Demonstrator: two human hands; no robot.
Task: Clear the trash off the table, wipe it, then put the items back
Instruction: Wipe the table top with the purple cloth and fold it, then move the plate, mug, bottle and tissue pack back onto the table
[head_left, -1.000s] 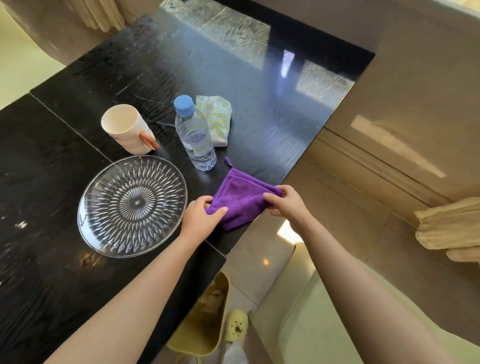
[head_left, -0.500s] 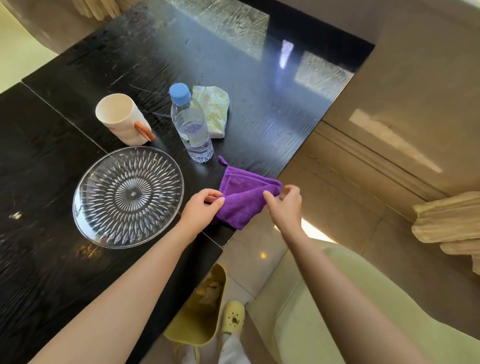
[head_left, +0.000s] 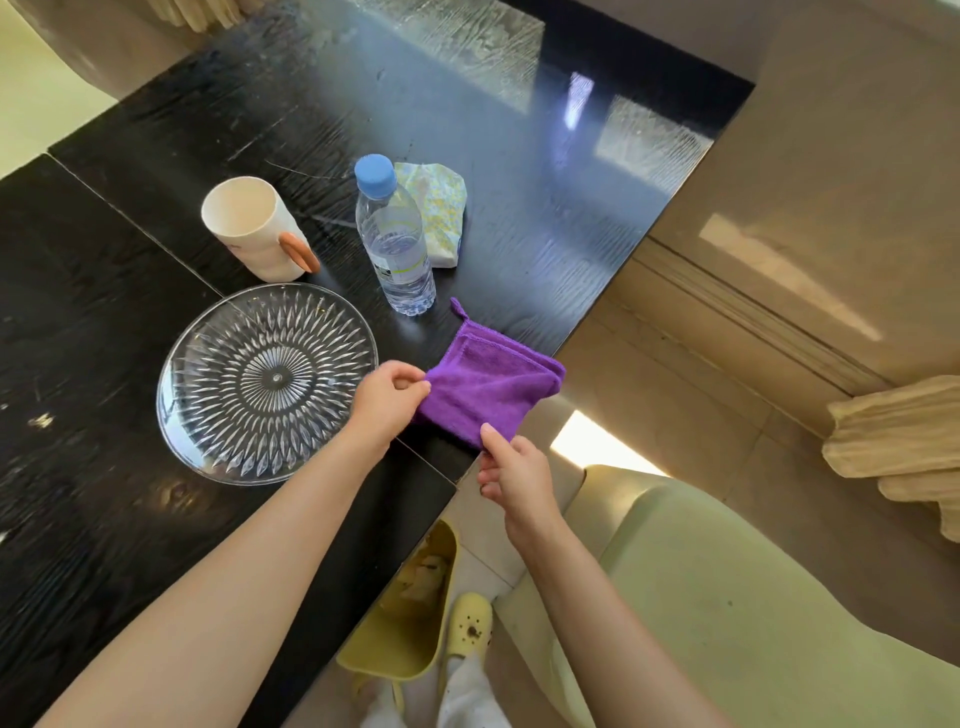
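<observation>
A folded purple cloth (head_left: 491, 387) lies at the right edge of the black table (head_left: 519, 218), partly hanging over it. My left hand (head_left: 387, 400) pinches the cloth's left corner. My right hand (head_left: 511, 475) pinches its near corner from below the table edge. Behind the cloth stand a clear water bottle (head_left: 397, 244) with a blue cap, a cream mug (head_left: 254, 228) with an orange handle, and a patterned tissue pack (head_left: 439, 208). A clear cut-glass plate (head_left: 267, 382) sits left of my left hand.
A yellow bin (head_left: 410, 618) with trash in it stands on the floor under the table edge, beside my yellow shoe (head_left: 470, 623). A pale green seat (head_left: 727, 597) is at lower right. Beige fabric (head_left: 898, 441) lies at the far right.
My right hand let go of the cloth's far right corner and moved down to pinch its near corner. The left hand kept its hold. The camera view shifted slightly.
</observation>
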